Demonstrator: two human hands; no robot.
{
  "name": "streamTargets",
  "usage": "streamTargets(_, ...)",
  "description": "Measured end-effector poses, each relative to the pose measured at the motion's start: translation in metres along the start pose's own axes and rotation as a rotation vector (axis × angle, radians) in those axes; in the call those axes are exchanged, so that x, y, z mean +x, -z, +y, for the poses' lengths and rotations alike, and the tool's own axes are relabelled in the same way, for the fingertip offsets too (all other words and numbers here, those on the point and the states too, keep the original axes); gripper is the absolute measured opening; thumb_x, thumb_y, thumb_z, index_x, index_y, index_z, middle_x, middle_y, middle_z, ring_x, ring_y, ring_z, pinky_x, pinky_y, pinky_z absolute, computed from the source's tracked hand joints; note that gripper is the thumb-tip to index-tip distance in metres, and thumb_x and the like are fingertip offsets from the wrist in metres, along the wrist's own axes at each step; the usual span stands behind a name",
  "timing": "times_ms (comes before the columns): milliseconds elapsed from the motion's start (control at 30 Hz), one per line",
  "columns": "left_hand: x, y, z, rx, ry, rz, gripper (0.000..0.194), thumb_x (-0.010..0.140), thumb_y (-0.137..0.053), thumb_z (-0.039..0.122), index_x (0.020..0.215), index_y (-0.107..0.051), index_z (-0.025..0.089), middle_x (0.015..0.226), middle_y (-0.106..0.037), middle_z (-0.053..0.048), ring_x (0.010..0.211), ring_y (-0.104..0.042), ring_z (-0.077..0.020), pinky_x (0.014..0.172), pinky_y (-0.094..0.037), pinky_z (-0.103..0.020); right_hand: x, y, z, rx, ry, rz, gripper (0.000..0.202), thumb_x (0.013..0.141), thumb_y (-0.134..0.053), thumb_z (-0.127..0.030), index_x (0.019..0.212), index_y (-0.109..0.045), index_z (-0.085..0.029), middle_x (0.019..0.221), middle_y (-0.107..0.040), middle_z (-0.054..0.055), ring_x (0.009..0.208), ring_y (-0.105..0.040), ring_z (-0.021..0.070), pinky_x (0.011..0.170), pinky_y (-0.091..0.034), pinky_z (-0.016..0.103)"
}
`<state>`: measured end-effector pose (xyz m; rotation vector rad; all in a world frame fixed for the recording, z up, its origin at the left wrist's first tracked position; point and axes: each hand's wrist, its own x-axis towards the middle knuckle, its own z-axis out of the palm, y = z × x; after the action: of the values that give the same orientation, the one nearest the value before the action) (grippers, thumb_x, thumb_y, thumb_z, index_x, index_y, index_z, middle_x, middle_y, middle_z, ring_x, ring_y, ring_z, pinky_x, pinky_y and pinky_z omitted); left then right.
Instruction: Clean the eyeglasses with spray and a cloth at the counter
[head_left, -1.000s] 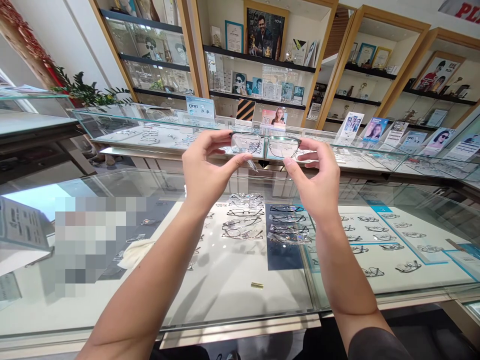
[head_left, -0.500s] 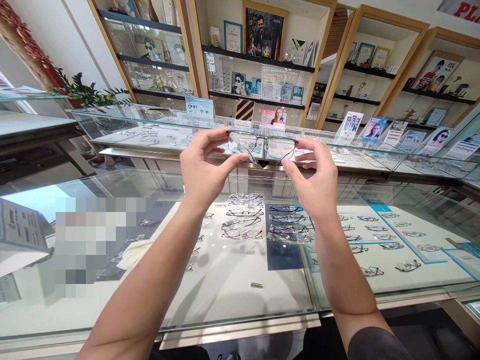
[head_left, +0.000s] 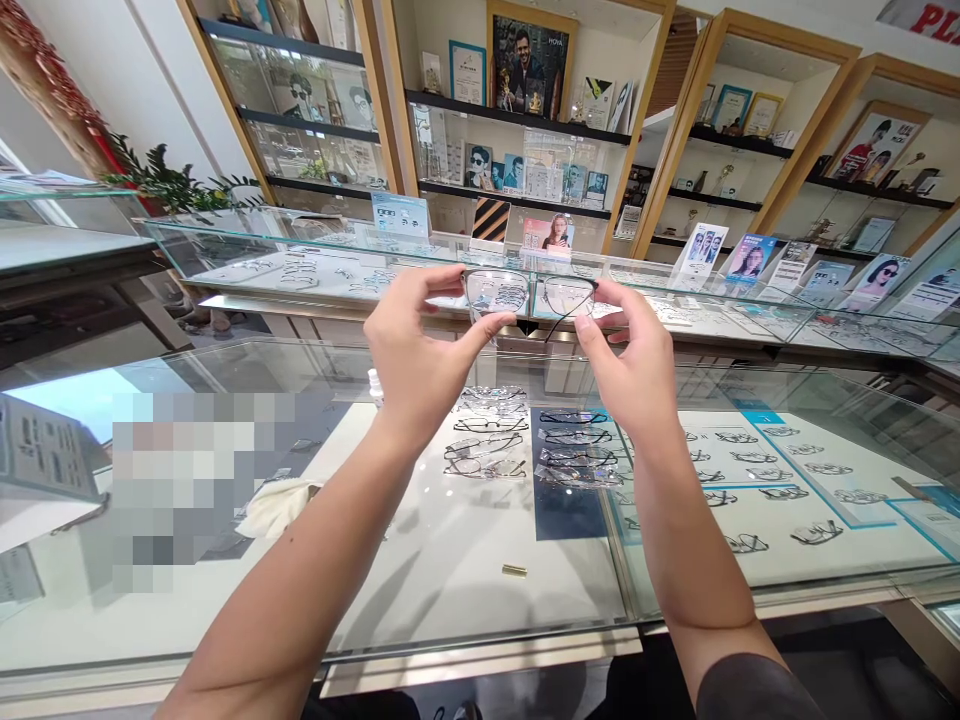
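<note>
HOYA stands in white capitals at the upper right of the dark framed poster (head_left: 529, 65). Red capitals PL, then a letter cut by the picture's edge, show on the sign (head_left: 921, 20) at top right. Print on the blue-framed certificate (head_left: 468, 72) and upright advertising cards (head_left: 702, 257) is too small to read.

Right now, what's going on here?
A person is holding up a pair of glasses in both hands above a glass display counter. The left hand grips one end of the frame, the right hand the other, with the lenses between them. Below, more eyeglass frames lie in rows, with a pale cloth off to the left and a small gold-coloured piece nearer the front.
</note>
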<state>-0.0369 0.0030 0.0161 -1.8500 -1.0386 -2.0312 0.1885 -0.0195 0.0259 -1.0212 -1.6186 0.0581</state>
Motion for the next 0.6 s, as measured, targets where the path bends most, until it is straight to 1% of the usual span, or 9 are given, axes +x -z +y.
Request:
streamTargets(100,0.000,0.002,-0.002,0.000,-0.064,-0.003,0.055,0.080,-0.095,0.053,0.124,-0.073,0.029,0.114,-0.077,-0.005,0.108,-0.073,-0.0279,0.091,-0.061,-0.043,0.000,0.000,0.003,0.045,-0.012,-0.014,0.039,0.102,-0.066,-0.036,0.141,-0.065,-0.034,0.144,-0.072,0.009,0.109,-0.074,0.0281,0.091,-0.060,0.050)
streamTargets(200,0.001,0.002,-0.007,-0.023,-0.121,-0.007,0.057,0.081,-0.095,0.051,0.129,-0.072,0.031,0.120,-0.076,-0.006,0.115,-0.072,-0.0299,0.097,-0.060,-0.045,0.000,-0.001,0.006,0.120,-0.018,-0.015,0.039,0.102,-0.066,-0.037,0.141,-0.064,-0.034,0.147,-0.071,0.009,0.118,-0.074,0.0290,0.092,-0.061,0.049)
streamTargets(333,0.003,0.000,-0.017,-0.118,-0.114,-0.015,0.059,0.083,-0.093,0.051,0.135,-0.069,0.035,0.127,-0.074,-0.006,0.122,-0.070,-0.0307,0.102,-0.060,-0.047,0.002,-0.001,0.006,0.187,0.007,0.045,0.033,0.102,-0.067,-0.039,0.135,-0.068,-0.032,0.142,-0.074,0.008,0.127,-0.072,0.0287,0.099,-0.061,0.048)
streamTargets(400,0.004,-0.001,-0.022,-0.157,-0.112,-0.011,0.059,0.084,-0.093,0.050,0.136,-0.069,0.037,0.129,-0.073,-0.005,0.123,-0.071,-0.0305,0.102,-0.061,-0.048,0.004,-0.001,0.007,0.212,0.014,0.080,0.030,0.103,-0.066,-0.041,0.131,-0.071,-0.031,0.139,-0.076,0.008,0.125,-0.072,0.0276,0.100,-0.061,0.047)
streamTargets(500,0.006,-0.004,-0.031,-0.198,-0.133,-0.010,0.061,0.084,-0.094,0.045,0.139,-0.067,0.039,0.131,-0.073,-0.004,0.124,-0.071,-0.0310,0.100,-0.063,-0.048,0.005,-0.001,0.010,0.231,0.010,0.103,0.030,0.107,-0.060,-0.047,0.126,-0.075,-0.030,0.131,-0.079,0.007,0.114,-0.075,0.0253,0.098,-0.062,0.046)
streamTargets(600,0.007,-0.007,-0.038,-0.242,-0.136,-0.023,0.064,0.082,-0.095,0.044,0.139,-0.066,0.038,0.133,-0.072,-0.005,0.124,-0.072,-0.0307,0.098,-0.065,-0.046,0.004,0.001,0.008,0.210,0.000,0.127,0.032,0.108,-0.058,-0.050,0.122,-0.078,-0.029,0.123,-0.081,0.007,0.107,-0.077,0.0243,0.092,-0.062,0.044)
